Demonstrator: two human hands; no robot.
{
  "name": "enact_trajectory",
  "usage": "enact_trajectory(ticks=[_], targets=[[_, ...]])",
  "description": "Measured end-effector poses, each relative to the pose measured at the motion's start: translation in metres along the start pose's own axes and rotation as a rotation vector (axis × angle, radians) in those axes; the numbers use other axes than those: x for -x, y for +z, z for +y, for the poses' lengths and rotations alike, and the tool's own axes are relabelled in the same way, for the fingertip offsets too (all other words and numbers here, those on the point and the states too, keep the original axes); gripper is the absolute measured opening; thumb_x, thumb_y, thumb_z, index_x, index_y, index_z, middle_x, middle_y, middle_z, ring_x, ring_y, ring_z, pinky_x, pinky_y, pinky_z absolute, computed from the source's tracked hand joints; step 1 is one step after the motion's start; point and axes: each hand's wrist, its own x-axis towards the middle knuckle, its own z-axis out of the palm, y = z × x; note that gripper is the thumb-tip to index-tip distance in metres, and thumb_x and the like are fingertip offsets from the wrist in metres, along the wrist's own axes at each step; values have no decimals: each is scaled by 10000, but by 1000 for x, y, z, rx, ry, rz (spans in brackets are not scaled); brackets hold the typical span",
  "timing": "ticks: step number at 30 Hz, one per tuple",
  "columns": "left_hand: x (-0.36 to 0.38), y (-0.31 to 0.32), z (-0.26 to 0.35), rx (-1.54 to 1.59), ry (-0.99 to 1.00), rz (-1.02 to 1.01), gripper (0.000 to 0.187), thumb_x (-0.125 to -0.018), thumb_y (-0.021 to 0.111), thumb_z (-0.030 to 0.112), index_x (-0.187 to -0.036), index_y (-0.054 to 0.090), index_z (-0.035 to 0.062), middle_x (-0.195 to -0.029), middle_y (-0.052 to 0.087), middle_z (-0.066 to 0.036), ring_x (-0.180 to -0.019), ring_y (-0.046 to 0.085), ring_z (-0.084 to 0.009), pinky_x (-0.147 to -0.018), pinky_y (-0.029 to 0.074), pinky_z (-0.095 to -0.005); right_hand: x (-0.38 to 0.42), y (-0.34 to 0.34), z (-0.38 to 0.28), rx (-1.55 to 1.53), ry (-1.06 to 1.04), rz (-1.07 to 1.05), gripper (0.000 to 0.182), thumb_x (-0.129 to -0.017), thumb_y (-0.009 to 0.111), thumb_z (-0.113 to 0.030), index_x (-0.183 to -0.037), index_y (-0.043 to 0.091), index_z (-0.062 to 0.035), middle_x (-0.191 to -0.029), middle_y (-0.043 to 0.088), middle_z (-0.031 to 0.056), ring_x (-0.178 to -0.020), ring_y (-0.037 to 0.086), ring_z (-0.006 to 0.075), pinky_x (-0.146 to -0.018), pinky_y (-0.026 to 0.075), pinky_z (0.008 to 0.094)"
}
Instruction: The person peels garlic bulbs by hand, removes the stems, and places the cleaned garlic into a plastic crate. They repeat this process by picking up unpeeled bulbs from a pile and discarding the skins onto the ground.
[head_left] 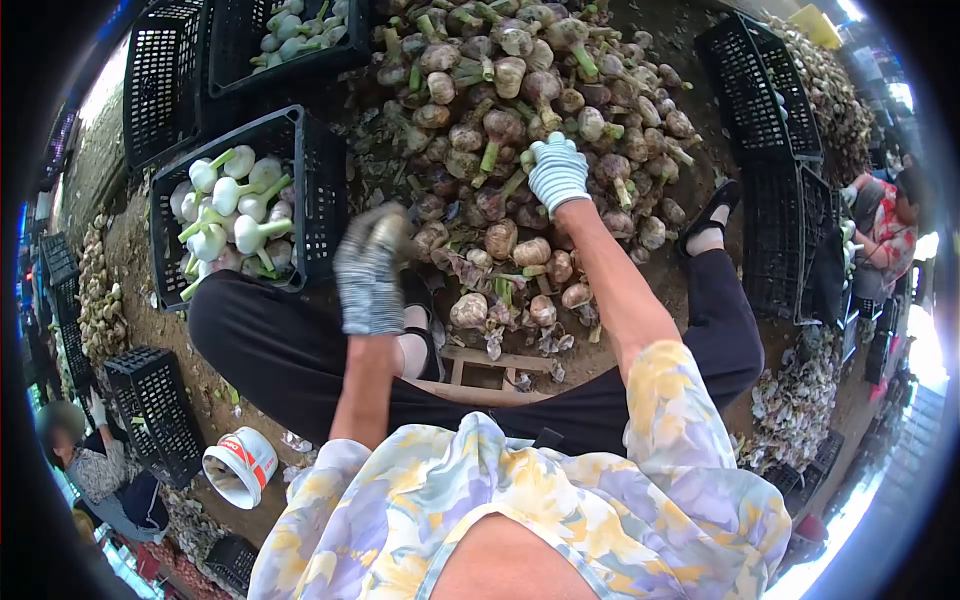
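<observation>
My right hand [557, 175], in a white striped glove, reaches into a big heap of untrimmed garlic [500, 130]. Its fingers close on a garlic bulb at the heap's middle, mostly covered by the glove. My left hand [370, 270] wears a grey striped glove with brown, soiled fingers. It hovers between the heap and a black crate [297, 200], blurred, with its fingers curled in; whatever they hold is hidden. Clean white garlic bulbs [240, 205] with short green stems fill that crate. Dirty bulbs and loose skins [495, 315] lie nearest my feet.
A second black crate [290, 80] with garlic stands at the back left, near another crate [165, 80]. More crates [775, 180] line the right. A white bucket [240, 467] sits at lower left. A wooden frame [485, 370] lies between my feet. People [885, 235] sit at both sides.
</observation>
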Motion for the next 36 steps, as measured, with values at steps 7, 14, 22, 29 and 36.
enact_trajectory(ticks=[7,14,22,29,36], targets=[[9,47,-53,694,-342,-482,679,-704,726,123,-1279,369,69,-1156,494,-119,-1037,515,-245,-823,493,-416,100,-80,-40,-1832,449,-474,209,-754,665,-187,-900,628,-43,-843,628,57,-720,606,157,-631,520,303],[51,49,-65,51,250,-411,583,-755,698,208,-1230,411,30,-1153,493,-73,-1039,493,-170,-927,398,-293,150,-81,-70,-2019,685,-128,209,-771,656,-160,-927,625,-23,-847,614,45,-723,580,133,-632,493,268],[66,53,-55,512,-395,-499,466,-818,595,394,-1115,516,44,-1049,575,-104,-934,572,-199,-809,490,-315,194,-82,-47,-1601,449,73,227,-752,613,-45,-967,613,27,-837,627,57,-716,549,120,-664,464,259],[48,41,-87,724,-1138,-910,793,-708,366,763,-1049,553,72,-791,596,-191,-553,544,-272,-302,371,-298,203,-48,-28,-574,-18,606,287,-720,569,55,-1006,586,29,-909,602,147,-821,586,217,-738,468,277],[49,37,-64,600,-1025,-1026,743,-719,330,765,-934,580,100,-655,587,-146,-429,503,-266,-294,376,-315,227,-115,-30,-1960,257,-223,461,-731,673,-70,-1159,512,-11,-1037,585,32,-917,542,97,-845,431,239]])
